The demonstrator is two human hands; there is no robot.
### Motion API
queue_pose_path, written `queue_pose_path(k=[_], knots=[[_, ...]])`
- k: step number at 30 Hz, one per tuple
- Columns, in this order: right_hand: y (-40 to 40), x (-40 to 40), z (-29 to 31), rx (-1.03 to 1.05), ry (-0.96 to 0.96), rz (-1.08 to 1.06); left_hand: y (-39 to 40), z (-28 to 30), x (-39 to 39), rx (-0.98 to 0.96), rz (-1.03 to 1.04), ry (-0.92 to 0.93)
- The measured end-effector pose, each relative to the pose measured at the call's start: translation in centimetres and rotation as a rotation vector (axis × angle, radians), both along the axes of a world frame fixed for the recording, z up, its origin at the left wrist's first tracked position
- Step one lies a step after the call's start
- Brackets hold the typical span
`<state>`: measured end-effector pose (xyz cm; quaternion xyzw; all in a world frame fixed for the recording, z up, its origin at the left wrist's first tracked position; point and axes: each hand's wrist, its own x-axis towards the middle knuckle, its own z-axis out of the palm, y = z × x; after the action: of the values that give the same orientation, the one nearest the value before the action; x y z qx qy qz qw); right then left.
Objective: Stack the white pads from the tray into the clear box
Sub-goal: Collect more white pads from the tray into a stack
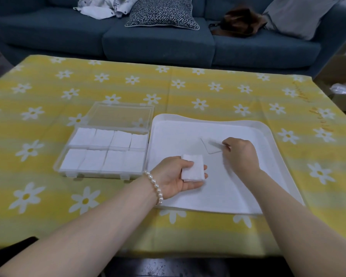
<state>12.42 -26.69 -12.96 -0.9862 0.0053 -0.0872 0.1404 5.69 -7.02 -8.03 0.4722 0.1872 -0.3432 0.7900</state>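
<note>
Head cam: left hand grips small stack of pads, palm up over tray. Right hand pinches 1 single pad lying on tray floor. Clear box, lid open, just left of tray; 8 pad stacks inside, 2 rows of 4.

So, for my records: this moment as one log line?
left hand holds pad stack | right hand pinches pad on tray
</note>
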Motion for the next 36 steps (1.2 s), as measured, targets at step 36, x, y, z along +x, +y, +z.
queue_pose_path(k=[36], knots=[[4.2,-8.8,7.3,0.514,-0.192,0.132,-0.8,1.7,-0.6,-0.256,0.181,-0.116]])
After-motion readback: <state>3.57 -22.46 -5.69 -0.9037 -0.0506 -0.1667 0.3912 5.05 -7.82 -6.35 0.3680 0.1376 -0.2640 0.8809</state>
